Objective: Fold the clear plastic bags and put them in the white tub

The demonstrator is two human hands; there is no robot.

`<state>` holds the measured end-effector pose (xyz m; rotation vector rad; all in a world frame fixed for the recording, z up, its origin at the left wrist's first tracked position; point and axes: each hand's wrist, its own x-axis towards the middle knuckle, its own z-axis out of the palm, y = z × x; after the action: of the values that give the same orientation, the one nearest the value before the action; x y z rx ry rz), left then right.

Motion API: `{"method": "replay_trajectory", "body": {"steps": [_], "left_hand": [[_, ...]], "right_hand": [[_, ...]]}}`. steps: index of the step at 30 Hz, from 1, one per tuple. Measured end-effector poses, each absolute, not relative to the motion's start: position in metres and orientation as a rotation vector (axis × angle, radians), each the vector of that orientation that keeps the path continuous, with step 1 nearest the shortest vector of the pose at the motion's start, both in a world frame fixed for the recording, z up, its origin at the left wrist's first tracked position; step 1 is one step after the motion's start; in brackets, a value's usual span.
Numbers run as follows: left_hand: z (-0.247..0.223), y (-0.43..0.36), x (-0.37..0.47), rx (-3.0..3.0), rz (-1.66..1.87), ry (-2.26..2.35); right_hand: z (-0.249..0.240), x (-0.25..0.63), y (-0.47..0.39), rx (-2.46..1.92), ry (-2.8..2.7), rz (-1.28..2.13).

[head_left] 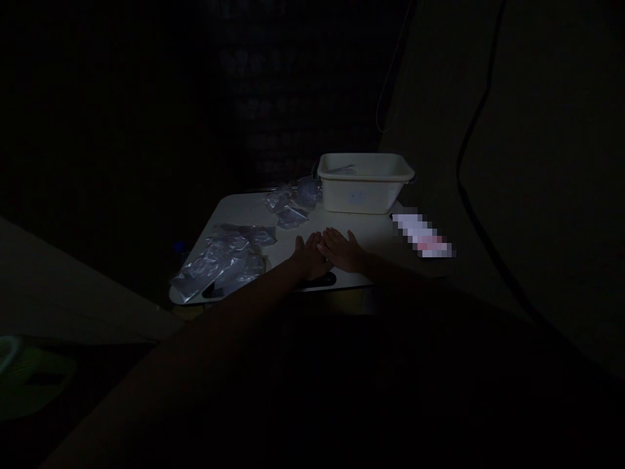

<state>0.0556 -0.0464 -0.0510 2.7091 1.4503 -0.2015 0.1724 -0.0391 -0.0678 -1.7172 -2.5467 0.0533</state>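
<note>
My left hand lies palm down near the front edge of a white table, fingers spread. Beside it my right hand is also flat with its fingers apart, and the fingertips of the two hands meet or overlap. Neither hand holds anything that shows. Crumpled clear plastic bags cover the table's left part. Smaller clear packets lie just beyond my left hand. Behind my right hand stands a white plastic tub with something thin and pale inside.
A bright, pixelated flat object lies at the table's right side. Dark slots are cut in the table's front edge. A dark cable hangs on the right. A green object is low at the left. The surroundings are very dark.
</note>
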Motion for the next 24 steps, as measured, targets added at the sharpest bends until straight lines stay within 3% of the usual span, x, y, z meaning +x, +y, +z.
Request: {"method": "replay_trajectory", "body": {"steps": [24], "left_hand": [[-0.0522, -0.0449, 0.0562, 2.71, -0.207, 1.466]], "right_hand": [[-0.0657, 0.1712, -0.0376, -1.758, -2.538, 0.163]]}}
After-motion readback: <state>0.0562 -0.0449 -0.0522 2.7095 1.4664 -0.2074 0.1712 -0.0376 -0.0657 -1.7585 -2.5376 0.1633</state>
